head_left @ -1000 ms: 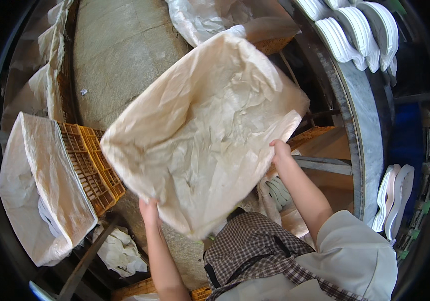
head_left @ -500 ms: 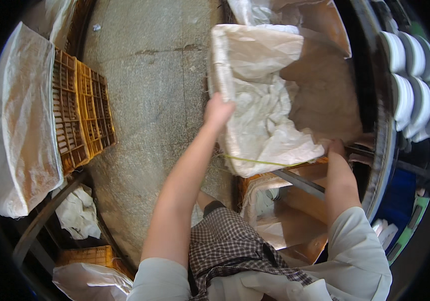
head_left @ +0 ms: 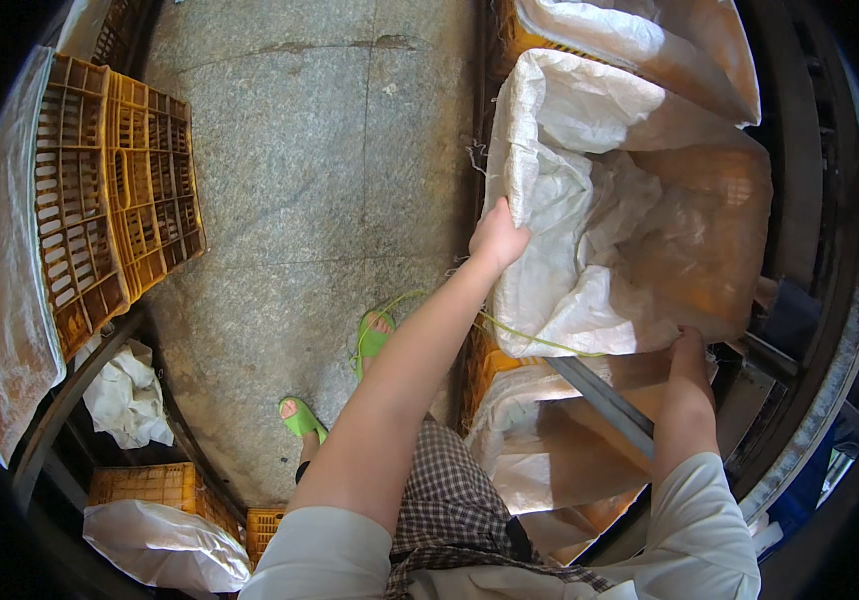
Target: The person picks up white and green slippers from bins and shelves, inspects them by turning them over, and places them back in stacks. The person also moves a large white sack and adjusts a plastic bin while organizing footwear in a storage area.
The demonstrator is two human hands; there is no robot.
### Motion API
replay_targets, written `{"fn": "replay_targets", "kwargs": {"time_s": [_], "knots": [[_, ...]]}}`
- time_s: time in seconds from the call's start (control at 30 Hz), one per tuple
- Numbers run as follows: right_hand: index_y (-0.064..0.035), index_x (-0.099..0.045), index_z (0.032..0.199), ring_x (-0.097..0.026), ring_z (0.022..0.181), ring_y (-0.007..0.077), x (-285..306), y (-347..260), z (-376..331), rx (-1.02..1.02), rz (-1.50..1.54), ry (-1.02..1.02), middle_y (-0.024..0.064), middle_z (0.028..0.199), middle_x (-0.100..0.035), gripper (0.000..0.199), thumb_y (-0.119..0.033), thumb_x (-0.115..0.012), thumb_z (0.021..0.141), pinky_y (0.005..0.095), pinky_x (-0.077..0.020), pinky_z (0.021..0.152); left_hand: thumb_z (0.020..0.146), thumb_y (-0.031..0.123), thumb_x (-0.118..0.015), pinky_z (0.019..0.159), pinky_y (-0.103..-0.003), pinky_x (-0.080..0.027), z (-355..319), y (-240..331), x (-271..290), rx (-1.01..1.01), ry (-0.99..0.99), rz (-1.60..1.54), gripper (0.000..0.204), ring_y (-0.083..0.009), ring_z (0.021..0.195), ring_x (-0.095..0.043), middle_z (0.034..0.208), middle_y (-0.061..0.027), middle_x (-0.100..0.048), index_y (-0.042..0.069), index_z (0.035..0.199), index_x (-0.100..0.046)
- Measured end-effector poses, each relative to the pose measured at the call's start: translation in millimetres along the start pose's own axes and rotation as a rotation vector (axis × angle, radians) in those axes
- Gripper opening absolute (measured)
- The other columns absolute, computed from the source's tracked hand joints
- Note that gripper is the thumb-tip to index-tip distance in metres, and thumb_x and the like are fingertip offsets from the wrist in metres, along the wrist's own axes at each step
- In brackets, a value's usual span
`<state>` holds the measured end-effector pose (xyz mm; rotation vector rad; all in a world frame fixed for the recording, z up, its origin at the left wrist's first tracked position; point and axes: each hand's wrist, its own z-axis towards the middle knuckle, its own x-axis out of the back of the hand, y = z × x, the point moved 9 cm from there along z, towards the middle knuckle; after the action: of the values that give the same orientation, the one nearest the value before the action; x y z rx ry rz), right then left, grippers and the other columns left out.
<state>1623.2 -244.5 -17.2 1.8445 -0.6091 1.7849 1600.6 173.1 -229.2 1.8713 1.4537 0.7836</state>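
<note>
A crate lined with white woven plastic [head_left: 604,190] is in front of me on the right, its inside showing only crumpled liner. My left hand [head_left: 500,238] grips its left rim, the thumb over the edge. At the near right corner my right hand [head_left: 687,345] is on the crate's edge, its fingers mostly hidden by the rim. A thin yellow-green cord [head_left: 529,338] runs along the near side and trails left toward my feet. Below the near side, a grey metal bar [head_left: 599,400] crosses over another lined crate [head_left: 539,440].
Another lined crate [head_left: 639,35] stands beyond. On the left are orange plastic crates [head_left: 114,180] and a white sheet [head_left: 129,395] beside a metal rail [head_left: 69,430]. A lined crate [head_left: 164,545] is at lower left. Between the rows runs a stone floor [head_left: 289,150].
My view has shifted, and the held crate appears farther right and squarer on the rack. Green slippers have come into view. Both hands keep to the crate's edges.
</note>
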Motion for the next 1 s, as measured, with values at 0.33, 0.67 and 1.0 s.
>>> {"fn": "replay_targets", "kwargs": {"time_s": [0.33, 0.67, 1.0], "knots": [[0.0003, -0.061, 0.094, -0.059, 0.091, 0.0358, 10.5, -78.7, -79.9, -0.065, 0.055, 0.288, 0.0206, 0.096, -0.062, 0.022, -0.003, -0.054, 0.074, 0.0432, -0.0488, 0.080, 0.071, 0.042, -0.072, 0.100, -0.043, -0.035, -71.6, 4.9, 20.3, -0.266, 0.256, -0.112, 0.086, -0.0401, 0.118, -0.045, 0.127, -0.0282, -0.045, -0.004, 0.132, -0.032], [-0.0038, -0.063, 0.085, -0.055, 0.098, 0.0309, 71.8, -279.9, -469.2, 1.229, 0.455, -0.152, 0.0150, 0.104, -0.059, 0.022, -0.007, -0.058, 0.064, 0.0451, -0.0444, 0.084, 0.079, 0.016, -0.060, 0.074, -0.037, -0.047, -325.8, -322.4, 226.8, 0.354, 0.311, -0.042, 0.023, -0.0244, 0.080, -0.059, 0.088, -0.0153, -0.062, -0.001, 0.093, -0.057], [-0.0071, -0.061, 0.079, -0.060, 0.076, 0.0327, 142.5, -23.2, -734.2, 0.990, 0.405, -0.528, 0.0134, 0.080, -0.062, 0.027, -0.032, -0.051, 0.083, 0.0475, -0.0472, 0.065, 0.086, 0.015, -0.047, 0.037, -0.027, -0.030, -494.6, -316.3, 298.7, 0.233, -0.038, 0.226, 0.012, -0.0134, 0.044, -0.037, 0.057, -0.0043, -0.040, 0.005, 0.084, -0.043]]}}
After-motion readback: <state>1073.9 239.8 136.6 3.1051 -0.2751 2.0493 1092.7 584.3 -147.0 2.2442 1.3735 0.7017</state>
